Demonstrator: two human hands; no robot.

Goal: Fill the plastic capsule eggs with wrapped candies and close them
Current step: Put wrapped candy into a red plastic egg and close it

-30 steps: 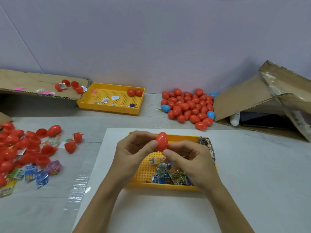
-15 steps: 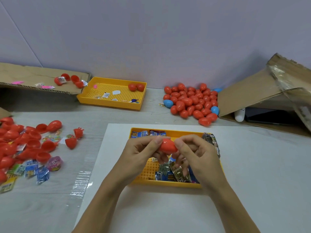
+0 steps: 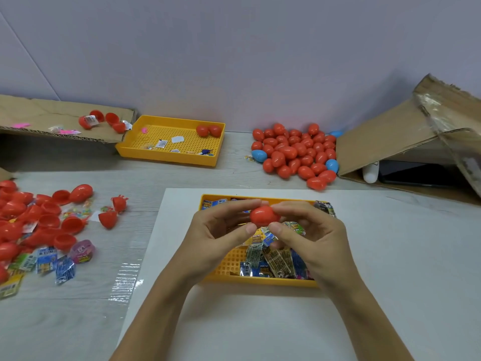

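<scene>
A red capsule egg (image 3: pixel 264 216) lies sideways between both my hands, above the near yellow tray (image 3: pixel 231 264). My left hand (image 3: pixel 221 230) pinches its left end between thumb and fingers. My right hand (image 3: pixel 309 233) pinches its right end the same way. The egg looks closed. Wrapped candies (image 3: pixel 273 259) in blue, black and green wrappers lie in the tray under my hands.
Open red egg halves (image 3: pixel 39 217) and loose candies (image 3: pixel 49 264) lie at the left. A pile of closed red and blue eggs (image 3: pixel 296 155) sits at the back right beside a cardboard box (image 3: pixel 406 142). A second yellow tray (image 3: pixel 174 142) stands at the back.
The egg has turned from upright to lying sideways and come down a little toward the tray. Both hands still hold it, thumbs now under it.
</scene>
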